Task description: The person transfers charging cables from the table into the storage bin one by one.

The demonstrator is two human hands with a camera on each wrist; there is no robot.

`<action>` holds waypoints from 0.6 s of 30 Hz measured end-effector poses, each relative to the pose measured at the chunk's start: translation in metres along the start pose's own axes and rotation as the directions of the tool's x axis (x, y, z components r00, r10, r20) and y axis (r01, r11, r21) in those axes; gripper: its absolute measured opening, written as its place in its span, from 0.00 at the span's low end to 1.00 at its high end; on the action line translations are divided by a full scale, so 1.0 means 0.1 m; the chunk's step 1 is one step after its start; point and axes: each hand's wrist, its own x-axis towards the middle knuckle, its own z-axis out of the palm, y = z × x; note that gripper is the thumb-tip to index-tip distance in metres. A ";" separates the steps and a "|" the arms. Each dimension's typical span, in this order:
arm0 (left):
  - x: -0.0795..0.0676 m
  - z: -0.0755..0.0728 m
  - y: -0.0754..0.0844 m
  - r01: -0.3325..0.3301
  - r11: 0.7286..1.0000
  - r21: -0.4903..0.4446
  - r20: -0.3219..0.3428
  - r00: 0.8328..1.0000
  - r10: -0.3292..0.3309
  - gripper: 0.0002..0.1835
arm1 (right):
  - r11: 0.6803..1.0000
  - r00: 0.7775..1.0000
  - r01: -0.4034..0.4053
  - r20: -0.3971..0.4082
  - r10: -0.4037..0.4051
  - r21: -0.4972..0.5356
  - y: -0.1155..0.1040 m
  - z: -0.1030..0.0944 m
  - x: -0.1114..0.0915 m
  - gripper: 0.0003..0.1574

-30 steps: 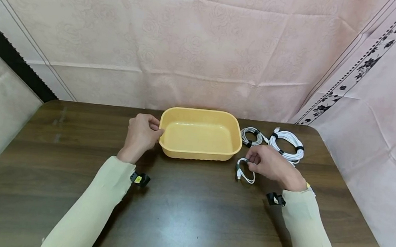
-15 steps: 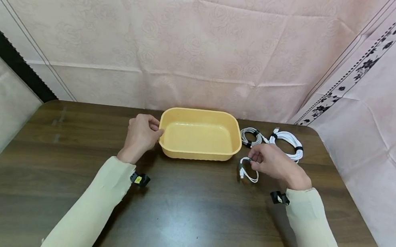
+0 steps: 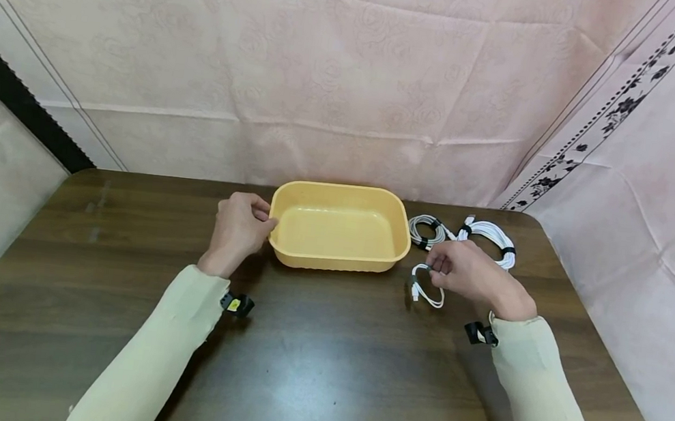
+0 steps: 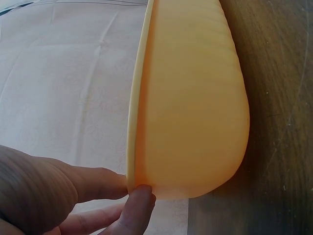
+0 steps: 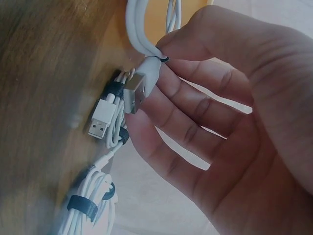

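Note:
A yellow rectangular plastic tub (image 3: 336, 264) stands at the back of the table. My left hand (image 3: 237, 233) pinches its left rim; in the left wrist view, the thumb (image 4: 139, 203) and a finger meet at that rim. To the right of the tub, my right hand (image 3: 471, 274) holds a small coiled white USB cable (image 3: 415, 292) between thumb and fingertips. The right wrist view shows the cable's metal USB plug (image 5: 134, 93) hanging by the fingers, with a dark tie at the pinch. The hand's other fingers spread loosely behind it.
Behind the right hand, a smaller coiled cable (image 3: 414, 228) and a larger white coiled cable (image 3: 500, 237) lie on the brown wooden table (image 3: 299, 344), bound with black straps. A pale patterned cloth (image 3: 350, 88) hangs along the table's back edge.
My right hand has drifted a little right and toward the back, carrying the small USB cable along. The left hand and the tub have stayed in place.

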 end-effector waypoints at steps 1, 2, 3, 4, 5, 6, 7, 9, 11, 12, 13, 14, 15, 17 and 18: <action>0.00 0.00 0.00 0.000 1.000 0.001 0.000 1.000 0.000 0.12 | 1.000 1.000 -0.002 0.003 0.002 -0.003 -0.01 -0.01 0.00 0.07; 0.00 0.00 0.00 0.002 1.000 0.000 0.001 1.000 -0.002 0.12 | 1.000 1.000 -0.006 0.007 0.006 -0.002 -0.01 -0.02 0.00 0.08; 0.00 0.00 0.01 0.004 1.000 0.001 0.003 1.000 -0.004 0.12 | 1.000 1.000 -0.009 0.009 0.009 -0.006 -0.01 -0.02 -0.01 0.08; 0.00 0.01 0.01 0.007 1.000 0.001 0.006 1.000 -0.007 0.12 | 1.000 1.000 -0.007 0.010 0.007 -0.007 -0.01 -0.03 -0.01 0.08; 0.00 0.01 0.01 0.011 1.000 -0.002 0.009 1.000 -0.011 0.12 | 1.000 1.000 -0.009 0.009 0.009 -0.007 -0.02 -0.04 -0.01 0.08; 0.00 0.01 0.01 0.014 1.000 -0.003 0.011 1.000 -0.014 0.12 | 1.000 1.000 -0.006 0.006 0.006 -0.010 -0.02 -0.04 -0.01 0.08; 0.00 0.01 0.01 0.017 1.000 -0.004 0.015 1.000 -0.017 0.13 | 1.000 1.000 -0.004 0.004 0.004 -0.010 -0.02 -0.05 0.00 0.08; 0.00 0.00 0.01 0.023 1.000 -0.006 0.020 1.000 -0.023 0.13 | 1.000 1.000 0.003 0.001 -0.003 -0.013 -0.03 -0.06 0.00 0.08; 0.00 0.00 0.01 0.025 1.000 -0.006 0.022 0.999 -0.025 0.13 | 1.000 1.000 0.010 0.000 -0.010 -0.016 -0.05 -0.07 0.01 0.08; 0.00 0.00 0.01 0.024 1.000 -0.005 0.023 0.999 -0.024 0.13 | 1.000 1.000 0.015 0.000 -0.015 -0.019 -0.05 -0.08 0.01 0.08; 0.00 0.00 0.01 0.024 1.000 -0.005 0.023 0.999 -0.024 0.13 | 1.000 1.000 0.017 0.000 -0.017 -0.022 -0.06 -0.09 0.02 0.08; 0.00 -0.01 0.01 0.024 1.000 -0.004 0.022 0.999 -0.023 0.13 | 0.999 1.000 0.019 0.001 -0.019 -0.026 -0.06 -0.10 0.02 0.08; 0.00 -0.01 0.01 0.021 1.000 -0.003 0.020 1.000 -0.021 0.13 | 0.999 1.000 0.016 0.001 -0.016 -0.031 -0.07 -0.11 0.02 0.08; 0.00 -0.01 0.01 0.018 1.000 -0.001 0.017 1.000 -0.018 0.13 | 0.999 1.000 0.014 -0.001 -0.014 -0.037 -0.08 -0.13 0.02 0.08; 0.00 -0.01 0.01 0.015 1.000 0.000 0.014 1.000 -0.015 0.13 | 0.999 1.000 0.013 -0.001 -0.013 -0.039 -0.09 -0.14 0.02 0.08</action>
